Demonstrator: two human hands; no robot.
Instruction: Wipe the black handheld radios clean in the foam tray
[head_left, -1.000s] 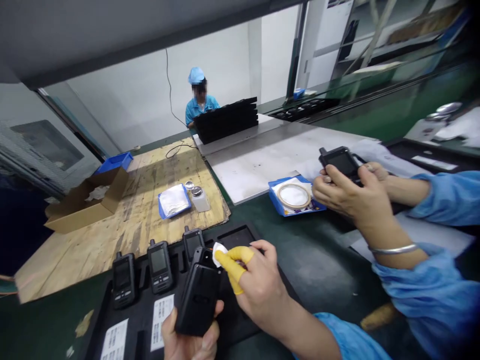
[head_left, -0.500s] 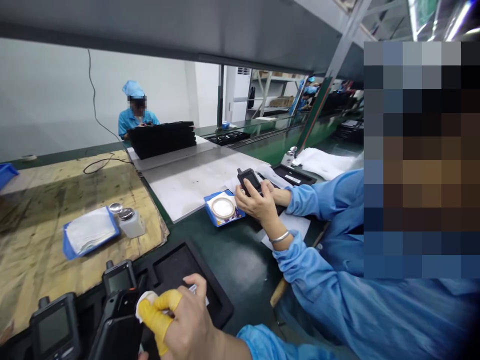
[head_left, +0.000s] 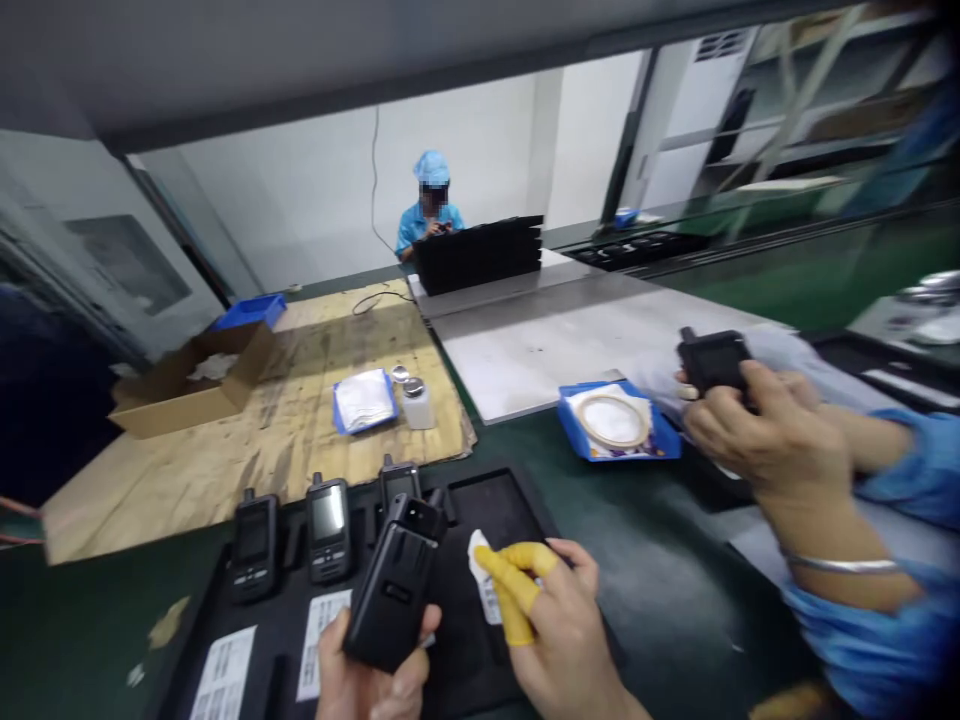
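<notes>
My left hand [head_left: 375, 680] is closed around a black handheld radio [head_left: 397, 585], its back with a clip-like recess facing up and its stubby antenna pointing up right. My right hand [head_left: 551, 620], with yellow finger cots on some fingers, pinches a small white cloth [head_left: 478, 560] just right of that radio, apart from it. Beneath both hands lies a black foam tray [head_left: 491, 490]. Three more radios stand in its far part: one at the left [head_left: 255, 545], one in the middle [head_left: 328, 525], and one [head_left: 397, 480] partly hidden behind the held radio. White printed labels [head_left: 225, 672] lie in the tray.
A wooden board [head_left: 315, 350] beyond the tray bears a blue tray of white cloths [head_left: 364, 400], a white dispenser bottle [head_left: 417, 405] and a cardboard box [head_left: 202, 380]. At right, a co-worker's hands [head_left: 772, 430] hold another radio beside a blue tray [head_left: 577, 440]. A shelf hangs overhead.
The view has swung left and down, bringing my left hand and more of the foam tray into sight. My right hand with the cloth now sits farther from the held radio.
</notes>
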